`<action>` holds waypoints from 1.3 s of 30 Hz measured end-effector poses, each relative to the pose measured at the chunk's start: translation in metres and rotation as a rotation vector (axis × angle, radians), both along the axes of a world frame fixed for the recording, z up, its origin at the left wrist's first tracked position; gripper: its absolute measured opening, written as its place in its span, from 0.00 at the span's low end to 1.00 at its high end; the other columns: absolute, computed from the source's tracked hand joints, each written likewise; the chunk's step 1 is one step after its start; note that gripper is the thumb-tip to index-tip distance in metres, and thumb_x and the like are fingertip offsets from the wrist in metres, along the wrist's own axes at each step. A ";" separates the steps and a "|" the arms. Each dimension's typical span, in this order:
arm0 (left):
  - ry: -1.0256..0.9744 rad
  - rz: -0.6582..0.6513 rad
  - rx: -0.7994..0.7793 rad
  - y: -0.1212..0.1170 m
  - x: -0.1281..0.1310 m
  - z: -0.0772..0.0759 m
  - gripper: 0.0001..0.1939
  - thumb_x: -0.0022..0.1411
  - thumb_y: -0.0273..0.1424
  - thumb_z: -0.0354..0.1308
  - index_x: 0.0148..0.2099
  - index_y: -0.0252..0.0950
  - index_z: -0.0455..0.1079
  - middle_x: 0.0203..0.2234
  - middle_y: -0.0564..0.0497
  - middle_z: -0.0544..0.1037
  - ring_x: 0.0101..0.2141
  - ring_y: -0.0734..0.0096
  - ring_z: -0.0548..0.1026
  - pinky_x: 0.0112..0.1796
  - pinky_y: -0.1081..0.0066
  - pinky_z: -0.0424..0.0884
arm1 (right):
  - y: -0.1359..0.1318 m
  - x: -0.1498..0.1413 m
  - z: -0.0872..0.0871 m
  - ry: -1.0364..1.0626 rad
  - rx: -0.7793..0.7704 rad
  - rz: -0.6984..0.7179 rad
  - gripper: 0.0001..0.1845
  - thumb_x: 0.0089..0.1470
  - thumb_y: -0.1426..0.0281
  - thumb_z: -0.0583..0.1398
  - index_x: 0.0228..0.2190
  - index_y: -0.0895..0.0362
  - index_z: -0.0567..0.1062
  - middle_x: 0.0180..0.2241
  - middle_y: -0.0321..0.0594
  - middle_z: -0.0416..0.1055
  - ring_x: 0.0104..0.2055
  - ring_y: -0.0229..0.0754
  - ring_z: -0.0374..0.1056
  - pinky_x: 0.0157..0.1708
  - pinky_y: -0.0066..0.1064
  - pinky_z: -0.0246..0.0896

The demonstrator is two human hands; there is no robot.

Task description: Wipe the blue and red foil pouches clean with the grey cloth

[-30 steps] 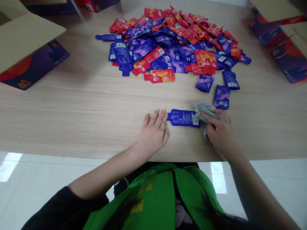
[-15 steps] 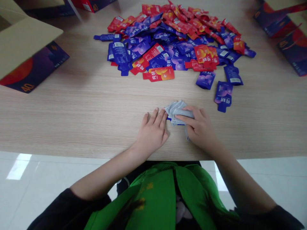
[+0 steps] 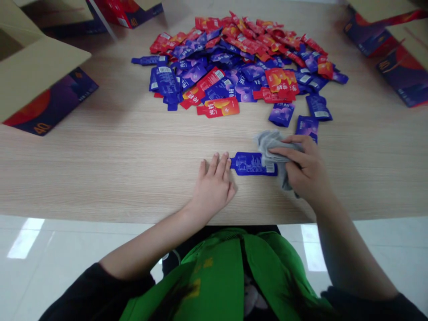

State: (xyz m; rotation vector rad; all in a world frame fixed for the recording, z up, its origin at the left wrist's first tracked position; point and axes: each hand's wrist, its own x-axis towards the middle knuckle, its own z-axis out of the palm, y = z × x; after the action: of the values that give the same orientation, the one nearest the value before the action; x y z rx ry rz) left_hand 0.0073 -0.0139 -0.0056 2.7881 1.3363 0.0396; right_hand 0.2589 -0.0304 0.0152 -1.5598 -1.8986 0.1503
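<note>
A blue pouch (image 3: 249, 164) with a narrow neck lies flat on the table, its printed back and barcode facing up. My left hand (image 3: 214, 183) rests flat with fingers stretched out, the fingertips touching the pouch's neck. Bunched in my right hand (image 3: 309, 171) is a grey cloth (image 3: 272, 145), which covers part of the pouch's right end. Just beyond the right hand lies another blue pouch (image 3: 306, 127), partly hidden by it.
A heap of red and blue pouches (image 3: 230, 67) spreads over the far middle of the wooden table (image 3: 100, 178). Open cartons stand on both sides, one near left (image 3: 63, 98) and another at right (image 3: 404, 71).
My right hand has slid the cloth to the right along the pouch, uncovering most of its printed face. The left hand stays at the neck. The view has shifted slightly.
</note>
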 end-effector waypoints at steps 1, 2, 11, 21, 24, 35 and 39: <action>0.002 -0.001 -0.001 0.000 0.000 0.000 0.32 0.70 0.34 0.47 0.71 0.23 0.59 0.71 0.35 0.56 0.70 0.40 0.56 0.63 0.39 0.58 | 0.002 -0.013 0.002 -0.005 -0.005 0.046 0.25 0.56 0.80 0.53 0.46 0.49 0.83 0.54 0.45 0.68 0.58 0.53 0.65 0.57 0.54 0.63; 0.004 -0.004 -0.003 0.000 -0.001 0.000 0.31 0.70 0.35 0.47 0.70 0.22 0.61 0.71 0.34 0.57 0.70 0.40 0.56 0.63 0.39 0.58 | 0.003 -0.025 0.001 -0.027 -0.023 0.098 0.26 0.56 0.80 0.53 0.46 0.49 0.83 0.55 0.45 0.68 0.58 0.52 0.65 0.57 0.53 0.63; -0.029 -0.007 -0.023 0.000 -0.004 -0.001 0.33 0.69 0.33 0.47 0.72 0.23 0.58 0.72 0.36 0.54 0.70 0.42 0.56 0.64 0.40 0.57 | -0.008 -0.007 -0.026 -0.030 -0.148 0.056 0.24 0.56 0.80 0.53 0.42 0.49 0.84 0.52 0.45 0.69 0.55 0.52 0.67 0.54 0.53 0.65; -0.006 0.003 -0.009 0.000 -0.001 -0.001 0.33 0.69 0.33 0.47 0.72 0.22 0.57 0.72 0.36 0.54 0.70 0.41 0.55 0.64 0.39 0.57 | -0.003 0.004 -0.011 0.107 -0.145 -0.014 0.25 0.56 0.79 0.53 0.44 0.48 0.83 0.51 0.45 0.69 0.56 0.53 0.66 0.58 0.57 0.62; 0.005 -0.008 0.007 0.000 -0.002 0.000 0.30 0.70 0.34 0.48 0.69 0.23 0.63 0.69 0.33 0.61 0.69 0.41 0.57 0.64 0.40 0.58 | 0.003 -0.034 -0.010 0.042 -0.142 0.145 0.26 0.56 0.80 0.52 0.47 0.49 0.83 0.53 0.46 0.69 0.57 0.52 0.65 0.59 0.55 0.61; -0.022 0.001 -0.030 0.001 -0.003 -0.002 0.33 0.69 0.33 0.47 0.72 0.22 0.56 0.72 0.37 0.53 0.70 0.42 0.55 0.64 0.40 0.56 | -0.022 0.016 -0.023 0.003 -0.209 0.045 0.24 0.55 0.79 0.54 0.43 0.50 0.84 0.54 0.45 0.68 0.58 0.54 0.65 0.59 0.57 0.62; -0.034 0.009 -0.031 0.000 -0.002 -0.003 0.33 0.69 0.33 0.46 0.72 0.22 0.57 0.72 0.36 0.54 0.70 0.42 0.54 0.65 0.40 0.56 | -0.024 0.041 -0.016 0.084 -0.266 -0.046 0.23 0.54 0.78 0.53 0.42 0.51 0.83 0.51 0.46 0.69 0.56 0.54 0.67 0.60 0.59 0.61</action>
State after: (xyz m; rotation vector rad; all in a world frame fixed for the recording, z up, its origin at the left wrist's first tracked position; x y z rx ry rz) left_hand 0.0057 -0.0142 -0.0082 2.7438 1.3305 0.0658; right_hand 0.3003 -0.0546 -0.0004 -1.7402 -1.8327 0.4570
